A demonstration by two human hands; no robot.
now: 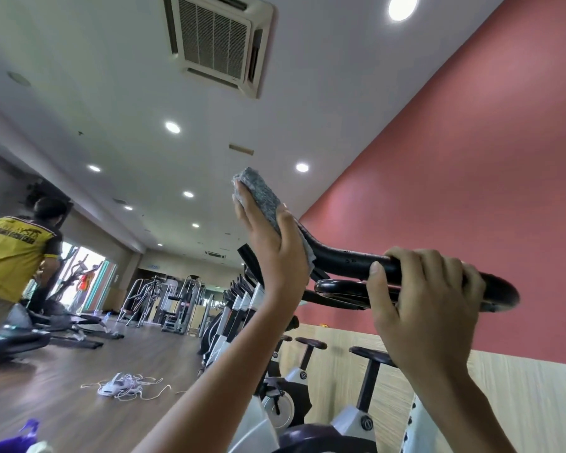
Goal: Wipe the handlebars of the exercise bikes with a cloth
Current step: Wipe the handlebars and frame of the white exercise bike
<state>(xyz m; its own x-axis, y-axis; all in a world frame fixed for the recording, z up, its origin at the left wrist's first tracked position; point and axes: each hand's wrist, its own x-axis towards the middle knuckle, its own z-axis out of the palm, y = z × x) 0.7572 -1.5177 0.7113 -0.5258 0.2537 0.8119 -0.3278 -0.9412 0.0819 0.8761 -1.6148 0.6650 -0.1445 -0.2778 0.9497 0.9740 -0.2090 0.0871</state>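
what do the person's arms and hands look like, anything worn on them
Both forearms are bare as far as the picture shows: no sleeves, gloves, watch or wristbands. The left hand and the right hand show no rings on the fingers in view. The right thumbnail is short and unpainted.

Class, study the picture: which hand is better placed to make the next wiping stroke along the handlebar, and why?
Left. The left hand holds the grey cloth against the handlebar. The right hand grips the bare bar and has no cloth.
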